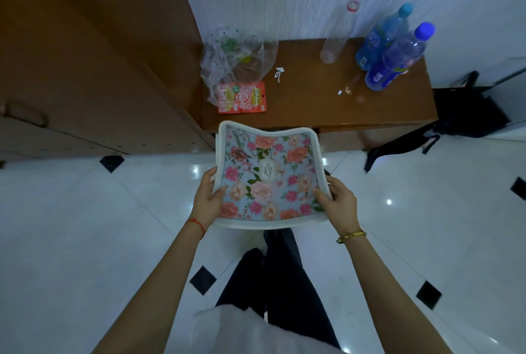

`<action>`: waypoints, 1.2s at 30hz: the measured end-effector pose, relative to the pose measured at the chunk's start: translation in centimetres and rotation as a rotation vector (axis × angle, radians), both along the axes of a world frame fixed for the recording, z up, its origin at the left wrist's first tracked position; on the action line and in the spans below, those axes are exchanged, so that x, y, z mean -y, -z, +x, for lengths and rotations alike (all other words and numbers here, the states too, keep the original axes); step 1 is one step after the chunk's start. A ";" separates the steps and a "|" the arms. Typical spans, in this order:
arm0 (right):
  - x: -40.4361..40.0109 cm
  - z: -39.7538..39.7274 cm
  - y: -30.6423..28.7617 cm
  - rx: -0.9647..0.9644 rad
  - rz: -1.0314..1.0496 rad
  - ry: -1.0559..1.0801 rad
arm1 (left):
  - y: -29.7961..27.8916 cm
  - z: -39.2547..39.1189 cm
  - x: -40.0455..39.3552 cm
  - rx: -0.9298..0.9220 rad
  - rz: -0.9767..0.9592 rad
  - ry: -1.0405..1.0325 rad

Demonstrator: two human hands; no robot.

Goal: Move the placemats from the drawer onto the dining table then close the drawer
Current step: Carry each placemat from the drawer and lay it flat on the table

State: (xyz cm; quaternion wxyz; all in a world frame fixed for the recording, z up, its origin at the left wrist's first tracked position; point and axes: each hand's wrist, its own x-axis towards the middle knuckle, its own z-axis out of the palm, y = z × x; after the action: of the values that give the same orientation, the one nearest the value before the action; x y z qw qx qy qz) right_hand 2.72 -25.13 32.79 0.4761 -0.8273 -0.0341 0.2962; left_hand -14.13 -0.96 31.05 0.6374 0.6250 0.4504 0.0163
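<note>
- Head view, far left: a brown wooden cabinet (94, 63) fills the upper left corner, with a handle (27, 113) on its lower left face, standing on a glossy white tiled floor (71, 211) set with small black diamonds.
- Left hand (209, 200) grips the left edge of the floral placemat (267, 180), thumb on top of the printed face and fingers curled underneath; a red string (196, 224) circles that wrist.
- Placemat is held in the air between both hands, above the floor and the person's dark trousers (281, 282), its sides bent upward so it sags in the middle; its far edge lies just in front of the brown side table (318, 106).
- Whether more than one mat is stacked in the grip cannot be told.
- On the table's left part sit a crumpled clear plastic bag (236, 60) and, touching it, a red snack packet (242, 97).
- Right hand (338, 200) pinches the mat's right edge the same way, thumb on top; a gold bracelet (351, 235) sits on that wrist.
- Further right on the table stand an empty clear bottle (336, 43) and two blue bottles (395, 49) close together.
- Far right, a black bag (469, 114) rests on the floor beside the table.
</note>
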 end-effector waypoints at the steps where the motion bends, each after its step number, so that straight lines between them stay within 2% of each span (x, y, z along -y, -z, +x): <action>1: 0.7 -0.8 -1.6 0.004 0.021 0.004 | -1.7 -0.5 0.3 0.023 0.005 0.009; 8: 6.1 -6.4 -12.3 0.074 0.119 0.050 | -12.4 -3.4 3.5 0.158 0.057 0.125; 15: 13.4 -11.3 -18.5 0.171 0.101 0.232 | -19.0 -3.4 8.7 0.261 0.085 0.301; 26: 28.6 -18.8 -21.6 0.221 0.213 0.718 | -22.5 2.7 22.9 0.333 0.005 0.759; 36: 45.0 -24.7 -23.2 0.312 0.138 1.202 | -23.4 10.2 44.8 0.361 -0.080 1.205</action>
State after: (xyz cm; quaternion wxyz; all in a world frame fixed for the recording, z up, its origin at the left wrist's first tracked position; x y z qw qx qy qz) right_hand -22.02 -70.16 56.00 0.6013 -0.7028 0.3491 -0.1507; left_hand -3.91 -45.74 54.46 0.6235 0.7321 -0.0951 -0.2574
